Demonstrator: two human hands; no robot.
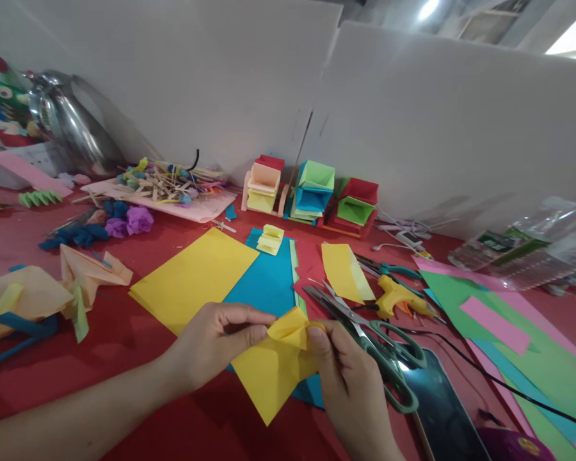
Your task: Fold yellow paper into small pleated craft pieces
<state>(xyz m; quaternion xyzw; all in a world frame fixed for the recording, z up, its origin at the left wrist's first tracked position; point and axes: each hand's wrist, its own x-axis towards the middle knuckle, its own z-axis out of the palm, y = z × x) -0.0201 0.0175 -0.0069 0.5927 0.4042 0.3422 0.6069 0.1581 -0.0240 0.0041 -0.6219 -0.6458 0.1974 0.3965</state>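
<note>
A yellow paper piece, folded along its upper part, is held between my two hands above the red table. My left hand pinches its upper left edge between thumb and fingers. On the right edge, my right hand grips the fold with the thumb in front. Blue paper lies beneath and behind, with a small pale yellow folded piece on it. Flat yellow sheets rest to the left. Green-handled scissors lie close beside my right hand.
A phone, a yellow glue gun and its cable are at the right, near coloured sheets. Folded paper boxes stand along the back wall. Craft sticks, a metal jug and paper shapes are at the left.
</note>
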